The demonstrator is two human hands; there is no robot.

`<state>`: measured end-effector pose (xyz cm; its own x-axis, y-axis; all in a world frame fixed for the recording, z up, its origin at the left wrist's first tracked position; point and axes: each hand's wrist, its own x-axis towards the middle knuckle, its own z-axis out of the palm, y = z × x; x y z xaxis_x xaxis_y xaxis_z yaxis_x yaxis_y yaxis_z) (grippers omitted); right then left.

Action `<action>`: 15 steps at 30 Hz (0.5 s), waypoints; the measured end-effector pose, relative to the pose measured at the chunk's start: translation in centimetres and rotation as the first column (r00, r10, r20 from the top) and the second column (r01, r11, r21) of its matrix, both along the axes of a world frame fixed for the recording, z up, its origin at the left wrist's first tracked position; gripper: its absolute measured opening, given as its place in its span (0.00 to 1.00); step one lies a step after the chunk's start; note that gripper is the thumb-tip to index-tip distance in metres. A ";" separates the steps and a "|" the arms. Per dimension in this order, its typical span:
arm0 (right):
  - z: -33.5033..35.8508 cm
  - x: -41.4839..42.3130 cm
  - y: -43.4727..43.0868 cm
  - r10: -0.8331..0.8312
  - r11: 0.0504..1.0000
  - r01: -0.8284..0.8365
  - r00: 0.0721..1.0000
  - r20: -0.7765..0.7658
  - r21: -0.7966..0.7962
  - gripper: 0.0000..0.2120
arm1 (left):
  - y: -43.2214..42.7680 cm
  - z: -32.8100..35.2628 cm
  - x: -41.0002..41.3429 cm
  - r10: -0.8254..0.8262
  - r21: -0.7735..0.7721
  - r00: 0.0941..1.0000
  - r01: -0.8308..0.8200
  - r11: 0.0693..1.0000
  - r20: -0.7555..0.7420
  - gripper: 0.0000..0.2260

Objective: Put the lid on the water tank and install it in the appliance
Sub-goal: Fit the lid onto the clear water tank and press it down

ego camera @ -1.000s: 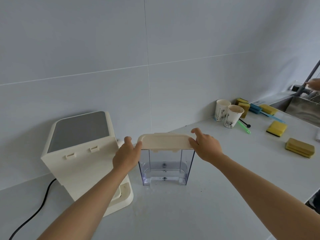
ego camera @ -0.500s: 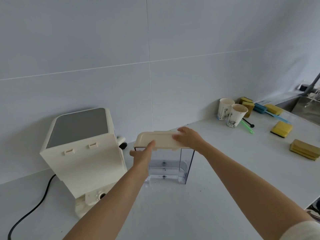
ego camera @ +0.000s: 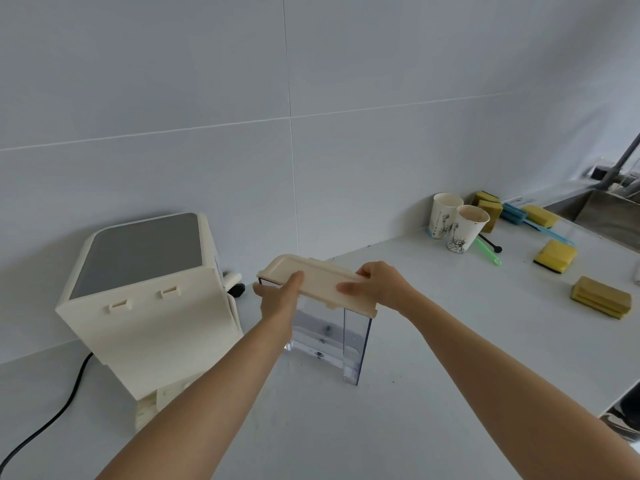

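A clear plastic water tank point(ego camera: 348, 344) stands on the white counter at the middle. A cream lid point(ego camera: 320, 280) lies on its top. My left hand point(ego camera: 278, 299) grips the lid's near left end and the tank's upper left side. My right hand point(ego camera: 379, 284) grips the lid's right part, thumb on top. The cream appliance point(ego camera: 145, 306) with a grey top stands to the left, its back toward the tank, apart from it.
A black power cord point(ego camera: 52, 417) runs from the appliance to the lower left. Two paper cups point(ego camera: 457, 226), several yellow sponges point(ego camera: 601, 301), blue and green utensils lie at the right. A steel sink point(ego camera: 613, 216) is at the far right.
Both hands have shifted their hold on the lid, and the tank with the lid has turned, its right end swinging nearer to me. The view has swung slightly.
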<state>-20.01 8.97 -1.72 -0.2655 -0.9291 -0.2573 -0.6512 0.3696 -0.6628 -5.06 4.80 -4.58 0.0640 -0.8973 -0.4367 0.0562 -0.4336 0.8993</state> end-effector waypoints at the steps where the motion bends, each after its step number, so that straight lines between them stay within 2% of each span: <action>1: 0.0 0.0 0.1 0.007 1.000 -0.006 1.000 -0.021 0.014 0.21 | -0.3 0.0 0.0 -0.017 -0.008 1.000 0.017 1.000 -0.002 0.38; 5: -0.1 0.2 0.2 0.005 0.998 -0.002 0.999 -0.047 0.069 0.21 | -1.1 0.6 -0.1 -0.141 -0.052 0.990 0.142 0.989 0.023 0.26; 9: 0.2 0.5 0.8 -0.074 0.990 0.063 0.994 0.081 0.123 0.24 | -1.6 1.1 -0.4 -0.242 -0.100 0.966 0.250 0.963 0.086 0.20; 11: 0.1 0.8 1.1 -0.095 0.988 0.072 0.982 0.165 0.140 0.21 | -1.7 1.4 -0.6 -0.275 -0.116 0.954 0.289 0.950 0.123 0.17; 15: -0.2 1.8 1.3 -0.095 0.982 0.056 0.971 0.218 0.179 0.22 | -1.8 2.1 -1.2 -0.341 -0.140 0.908 0.381 0.914 0.244 0.15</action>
<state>-18.18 10.31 -1.97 -0.2506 -0.8458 -0.4709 -0.4581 0.5321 -0.7120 -6.29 3.03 -2.45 -0.2072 -0.9379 -0.2783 -0.2716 -0.2181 0.9374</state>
